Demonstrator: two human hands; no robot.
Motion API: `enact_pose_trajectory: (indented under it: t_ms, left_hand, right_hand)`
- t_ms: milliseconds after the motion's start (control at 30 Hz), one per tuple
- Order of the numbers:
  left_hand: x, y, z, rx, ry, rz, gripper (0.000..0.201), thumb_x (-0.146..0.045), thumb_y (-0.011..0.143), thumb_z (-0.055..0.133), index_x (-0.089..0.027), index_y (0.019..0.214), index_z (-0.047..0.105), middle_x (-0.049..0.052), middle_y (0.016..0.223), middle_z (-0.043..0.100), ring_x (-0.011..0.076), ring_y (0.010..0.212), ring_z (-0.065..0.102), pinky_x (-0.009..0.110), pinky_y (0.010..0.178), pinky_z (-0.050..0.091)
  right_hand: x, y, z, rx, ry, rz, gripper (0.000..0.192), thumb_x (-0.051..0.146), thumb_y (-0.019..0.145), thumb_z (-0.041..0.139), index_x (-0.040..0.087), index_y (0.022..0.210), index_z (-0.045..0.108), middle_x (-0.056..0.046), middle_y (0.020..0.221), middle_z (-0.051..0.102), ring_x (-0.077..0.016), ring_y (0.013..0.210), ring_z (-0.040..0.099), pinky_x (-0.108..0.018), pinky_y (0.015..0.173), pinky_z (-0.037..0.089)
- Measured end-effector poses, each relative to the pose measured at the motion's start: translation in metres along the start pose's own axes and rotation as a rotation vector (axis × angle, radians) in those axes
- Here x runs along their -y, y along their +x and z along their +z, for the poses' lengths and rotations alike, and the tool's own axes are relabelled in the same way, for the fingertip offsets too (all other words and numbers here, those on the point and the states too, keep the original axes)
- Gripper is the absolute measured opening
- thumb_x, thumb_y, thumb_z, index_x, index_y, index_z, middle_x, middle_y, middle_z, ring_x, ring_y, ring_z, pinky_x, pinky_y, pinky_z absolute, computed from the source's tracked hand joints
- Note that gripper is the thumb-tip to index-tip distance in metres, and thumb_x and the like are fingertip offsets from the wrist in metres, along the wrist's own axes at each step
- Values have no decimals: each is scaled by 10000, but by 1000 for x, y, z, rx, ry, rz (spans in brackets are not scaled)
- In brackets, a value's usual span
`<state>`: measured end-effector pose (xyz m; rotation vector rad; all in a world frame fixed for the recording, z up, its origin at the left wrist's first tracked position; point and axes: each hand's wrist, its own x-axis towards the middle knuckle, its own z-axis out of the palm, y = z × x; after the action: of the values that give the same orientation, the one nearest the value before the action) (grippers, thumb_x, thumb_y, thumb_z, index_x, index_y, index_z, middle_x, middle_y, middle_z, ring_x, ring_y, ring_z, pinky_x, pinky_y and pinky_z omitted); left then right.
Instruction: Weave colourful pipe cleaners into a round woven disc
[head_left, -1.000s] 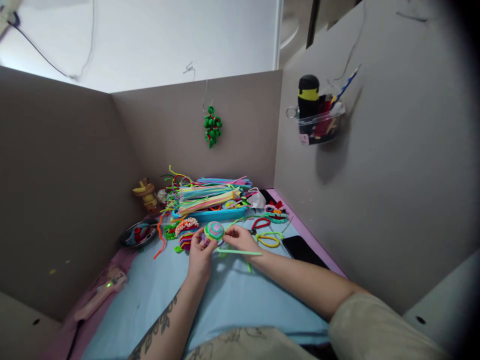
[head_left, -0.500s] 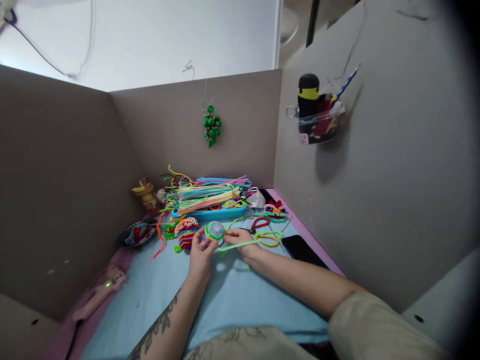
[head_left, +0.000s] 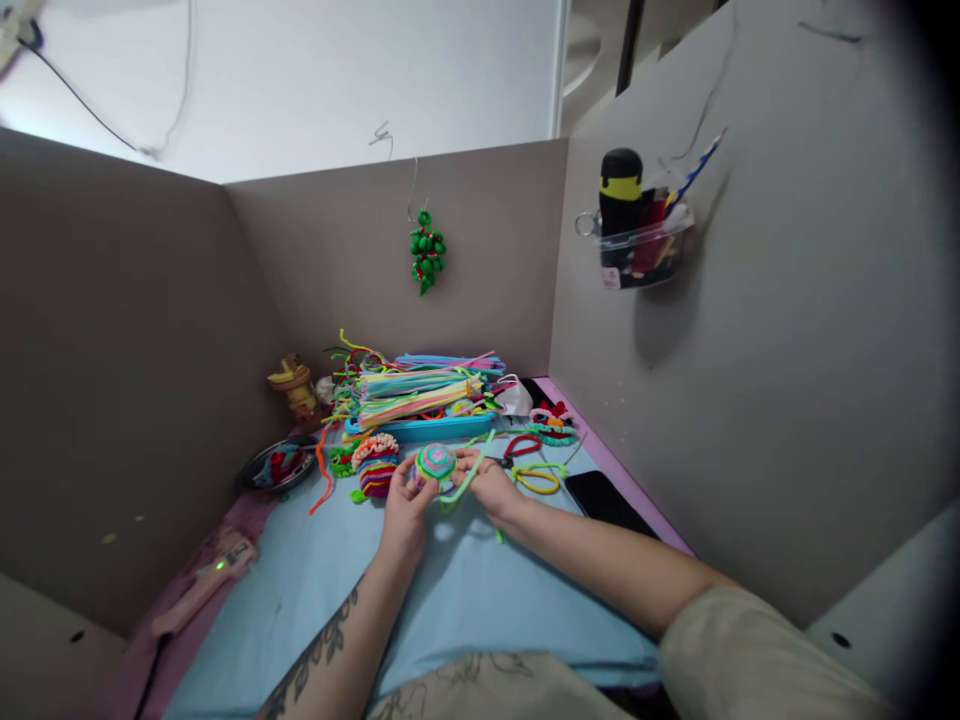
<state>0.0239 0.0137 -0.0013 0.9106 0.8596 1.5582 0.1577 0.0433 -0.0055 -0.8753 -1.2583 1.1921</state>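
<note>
Two hands meet mid-table: left hand (head_left: 405, 505) fingers pinched around the coiled disc (head_left: 436, 461), right hand (head_left: 489, 483) at three o'clock gripping its green pipe cleaner (head_left: 466, 477).

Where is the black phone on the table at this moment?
In the head view, the black phone lies flat at the right side of the table, beside the partition wall, just right of the yellow loop and the right hand.
</note>
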Motion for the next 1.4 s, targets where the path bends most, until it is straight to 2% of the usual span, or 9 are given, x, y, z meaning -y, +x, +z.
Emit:
enact_pose_trajectory:
  t_ms: [200,300,400,533,867,1000,1100,1267,1400]
  left_hand:
    - [-1,1,0,-43,-48,-21,589,-205,561,751,-195,1078,469,45,918,638,140,787,607,253,739,429]
    - [-2,5,-4,-101,-75,6,559,-200,563,751,-196,1051,478,41,919,632,132,801,605,249,759,422]
    - [-4,9,-7,-147,-81,37,531,-203,566,751,-199,1025,485,45,940,629,137,837,605,257,792,413]
    - [-4,9,-8,-139,-70,41,527,-198,567,754,-206,1021,486,42,944,628,139,845,604,267,805,408]
    - [-6,16,-15,-197,-139,-54,517,-229,511,782,-190,944,502,-19,813,586,80,676,564,224,670,401]
    - [-7,14,-13,-143,-152,-68,458,-229,523,773,-188,896,511,-37,779,576,75,673,554,229,699,404]
    - [-7,13,-12,-144,-172,-79,421,-226,537,770,-188,863,506,-48,759,568,63,662,541,217,697,402]
    - [-10,11,-11,-84,-198,-71,418,-219,570,756,-196,917,522,-14,837,588,82,719,560,214,699,415]
    - [-11,7,-7,-56,-207,-64,477,-210,562,763,-211,978,529,-4,879,603,97,750,574,220,702,421]
  right_hand:
    - [-5,1,-2,30,-104,-21,131,283,635,672,163,676,636,-83,1135,506,-221,1045,499,-393,958,323]
    - [-1,-6,2,-25,-251,-87,292,208,588,690,179,869,617,-60,1033,530,-186,929,515,-337,828,411]
    - [9,-17,8,107,-256,-103,422,179,591,686,182,992,557,4,805,549,-119,673,505,-246,610,424]
    - [23,-27,10,280,-239,-181,168,298,732,610,167,836,629,1,702,571,-112,630,514,-234,585,413]
    - [45,26,-34,-267,204,-158,319,472,665,652,158,722,651,-1,605,580,-105,526,489,-245,525,386]
    - [45,41,-45,-337,286,-51,372,491,567,711,150,695,635,3,603,572,-85,494,455,-235,500,376]
    - [39,38,-45,-193,273,-35,451,546,609,662,158,839,636,-25,704,605,-106,570,515,-237,536,410]
    - [35,16,-32,378,-105,-171,844,531,553,712,251,1283,397,-100,1287,435,-244,1156,438,-341,864,418]
    - [32,3,-20,311,-445,-248,659,420,559,746,221,1149,530,-96,1357,330,-260,1272,297,-398,1033,249]
